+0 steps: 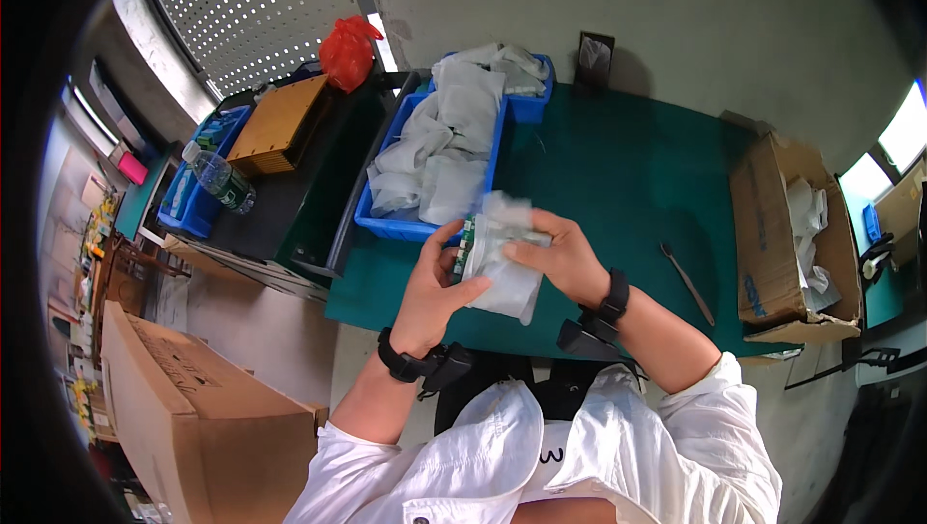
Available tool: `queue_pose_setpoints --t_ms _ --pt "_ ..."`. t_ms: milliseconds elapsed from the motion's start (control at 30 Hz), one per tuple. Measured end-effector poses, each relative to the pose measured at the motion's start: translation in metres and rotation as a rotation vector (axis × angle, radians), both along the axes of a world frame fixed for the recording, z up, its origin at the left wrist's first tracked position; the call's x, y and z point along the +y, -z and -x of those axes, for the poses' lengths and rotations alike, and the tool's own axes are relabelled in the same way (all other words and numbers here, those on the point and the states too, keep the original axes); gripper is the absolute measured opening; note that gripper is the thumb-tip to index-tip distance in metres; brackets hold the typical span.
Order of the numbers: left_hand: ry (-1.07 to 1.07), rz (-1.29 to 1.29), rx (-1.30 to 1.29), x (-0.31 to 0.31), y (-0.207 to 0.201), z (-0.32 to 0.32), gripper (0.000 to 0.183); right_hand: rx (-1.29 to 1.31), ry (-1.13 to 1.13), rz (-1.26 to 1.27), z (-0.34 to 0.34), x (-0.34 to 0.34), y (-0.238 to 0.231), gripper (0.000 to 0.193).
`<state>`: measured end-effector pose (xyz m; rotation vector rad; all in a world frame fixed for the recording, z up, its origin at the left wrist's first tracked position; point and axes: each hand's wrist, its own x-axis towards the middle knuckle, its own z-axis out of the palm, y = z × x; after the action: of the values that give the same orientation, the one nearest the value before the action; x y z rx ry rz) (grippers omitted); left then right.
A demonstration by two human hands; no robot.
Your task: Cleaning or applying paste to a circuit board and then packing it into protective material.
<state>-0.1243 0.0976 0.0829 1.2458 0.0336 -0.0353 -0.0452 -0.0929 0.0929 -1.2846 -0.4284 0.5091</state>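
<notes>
My left hand (433, 284) is closed on the left side of a green circuit board (464, 247). A strip of the board shows beside a whitish translucent bag (508, 284); whether the rest lies inside or behind the bag, I cannot tell. On the right, the thumb and fingers of my right hand (560, 252) pinch the bag near its top, where it is smeared by motion. Both hands hold these over the near edge of the green table. Just beyond them, a blue bin (401, 230) holds several similar whitish bags (452, 188).
A second blue bin (529, 111) with bags stands behind. Rightward are a toothbrush (688, 284) and an open cardboard box (772, 263) containing white bags. At left stand a plastic bottle (224, 181), a gold-coloured box (280, 126) and a red bag (348, 53). A large carton (241, 447) sits lower left.
</notes>
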Motion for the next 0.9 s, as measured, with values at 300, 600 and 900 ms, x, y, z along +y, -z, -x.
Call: queue_pose_setpoints --t_ms 300,600,900 --pt "-0.152 -0.290 -0.060 0.084 -0.039 -0.082 0.044 -0.450 0.089 0.095 -0.018 0.025 0.004 0.041" --pt "-0.322 -0.385 0.100 0.165 -0.017 -0.250 0.031 -0.489 0.122 0.457 0.021 -0.051 0.019 0.038" --pt "-0.130 -1.445 0.009 0.172 0.018 -0.295 0.036 -0.378 0.313 0.708 0.045 -0.138 0.050 0.036"
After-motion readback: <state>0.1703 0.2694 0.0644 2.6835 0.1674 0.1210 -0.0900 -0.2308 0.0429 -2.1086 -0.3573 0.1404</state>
